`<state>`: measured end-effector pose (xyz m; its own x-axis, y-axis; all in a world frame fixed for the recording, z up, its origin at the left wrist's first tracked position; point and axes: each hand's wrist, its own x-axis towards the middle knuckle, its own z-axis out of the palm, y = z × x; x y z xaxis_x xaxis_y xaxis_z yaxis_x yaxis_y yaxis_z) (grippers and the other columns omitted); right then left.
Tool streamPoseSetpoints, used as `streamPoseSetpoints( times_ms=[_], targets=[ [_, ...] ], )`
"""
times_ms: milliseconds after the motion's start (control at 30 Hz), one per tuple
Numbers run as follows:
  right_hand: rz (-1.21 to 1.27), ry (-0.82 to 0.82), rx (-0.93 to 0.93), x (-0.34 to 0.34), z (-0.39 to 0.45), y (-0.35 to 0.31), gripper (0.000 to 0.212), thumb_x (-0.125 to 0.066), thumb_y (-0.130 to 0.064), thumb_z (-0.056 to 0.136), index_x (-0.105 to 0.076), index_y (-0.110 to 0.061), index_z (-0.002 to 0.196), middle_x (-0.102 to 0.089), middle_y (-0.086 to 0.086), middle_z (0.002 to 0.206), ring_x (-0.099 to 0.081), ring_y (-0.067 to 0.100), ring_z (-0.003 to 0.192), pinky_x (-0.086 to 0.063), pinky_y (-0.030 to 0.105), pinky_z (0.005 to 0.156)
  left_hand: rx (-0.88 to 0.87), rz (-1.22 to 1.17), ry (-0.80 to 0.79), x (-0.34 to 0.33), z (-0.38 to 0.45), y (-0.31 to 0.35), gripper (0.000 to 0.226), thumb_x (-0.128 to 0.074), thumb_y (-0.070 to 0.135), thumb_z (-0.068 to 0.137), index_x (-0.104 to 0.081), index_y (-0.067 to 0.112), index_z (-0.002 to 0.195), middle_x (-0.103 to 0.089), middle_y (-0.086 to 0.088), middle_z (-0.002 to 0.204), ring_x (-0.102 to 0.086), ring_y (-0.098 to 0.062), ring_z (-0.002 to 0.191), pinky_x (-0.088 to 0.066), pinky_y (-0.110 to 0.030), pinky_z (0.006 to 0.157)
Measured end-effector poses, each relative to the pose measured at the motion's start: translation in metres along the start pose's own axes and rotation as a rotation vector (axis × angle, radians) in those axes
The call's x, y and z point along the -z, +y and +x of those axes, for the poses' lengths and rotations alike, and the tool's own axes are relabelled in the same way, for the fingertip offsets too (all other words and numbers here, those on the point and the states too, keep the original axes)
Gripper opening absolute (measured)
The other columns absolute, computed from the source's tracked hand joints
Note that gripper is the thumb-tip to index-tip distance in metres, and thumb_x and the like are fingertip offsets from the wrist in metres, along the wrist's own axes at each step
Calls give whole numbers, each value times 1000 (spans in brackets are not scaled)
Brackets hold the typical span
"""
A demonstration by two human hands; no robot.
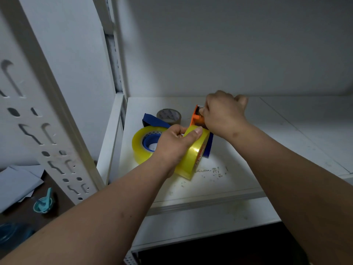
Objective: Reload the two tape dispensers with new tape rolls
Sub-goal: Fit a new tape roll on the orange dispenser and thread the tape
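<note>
On the white shelf [238, 180] my left hand [173, 144] grips a yellowish tape roll [193, 155] that stands on edge. My right hand [223, 113] is closed on the top of an orange tape dispenser [196, 116] just behind that roll; my fingers hide most of it. A second yellowish tape roll [140, 144] sits to the left, mounted on a blue tape dispenser [152, 121] whose core shows in the roll's hole. A brown tape roll [169, 115] lies flat behind them.
A white perforated shelf upright [47, 121] rises at the left. Small crumbs of debris [214, 172] lie on the shelf near its front edge. Down at the left are white papers [17, 184] and a teal object [43, 202] on a dark surface.
</note>
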<state>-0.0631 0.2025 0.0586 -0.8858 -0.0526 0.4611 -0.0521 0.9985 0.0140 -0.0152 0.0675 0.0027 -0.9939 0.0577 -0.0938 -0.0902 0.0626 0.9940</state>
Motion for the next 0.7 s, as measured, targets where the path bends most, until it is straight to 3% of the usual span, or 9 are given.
streamPoseSetpoints(
  times_ms=[200,367,467,533,700],
  targets=[
    [199,-63,-136,3,10,8,15,-46,-25,88,-49,-18,75,-59,5,91,-56,30,93,-21,39,78,-26,127,31,-3,4,5,51,-69,57,80,-67,9,99,-73,-18,104,-67,-22,81,-58,-48,83],
    [226,-165,-84,9,19,29,13,-45,-25,90,-50,-21,78,-52,-6,76,-46,19,80,-18,37,77,110,189,-70,-4,3,7,50,-49,66,89,-64,23,109,-70,-7,106,-66,-25,98,-57,-45,90],
    [310,-204,-92,5,20,40,15,-46,-26,91,-50,-21,78,-42,-15,63,-40,12,76,-17,35,77,248,-8,-148,-2,1,12,34,-60,44,90,-62,24,117,-69,-10,114,-66,-30,104,-54,-49,96],
    [333,-211,-71,3,22,45,13,-48,-28,91,-52,-21,81,-41,-17,63,-40,13,79,-18,34,77,239,10,-198,-3,3,11,35,-66,29,88,-62,22,122,-70,-11,116,-67,-32,105,-55,-49,94],
    [313,-234,29,2,27,54,15,-48,-32,91,-52,-22,81,-40,-17,64,-42,15,80,-20,35,79,215,-25,-212,-6,1,9,39,-69,22,88,-62,19,126,-73,-10,116,-69,-32,105,-57,-46,91]
  ],
)
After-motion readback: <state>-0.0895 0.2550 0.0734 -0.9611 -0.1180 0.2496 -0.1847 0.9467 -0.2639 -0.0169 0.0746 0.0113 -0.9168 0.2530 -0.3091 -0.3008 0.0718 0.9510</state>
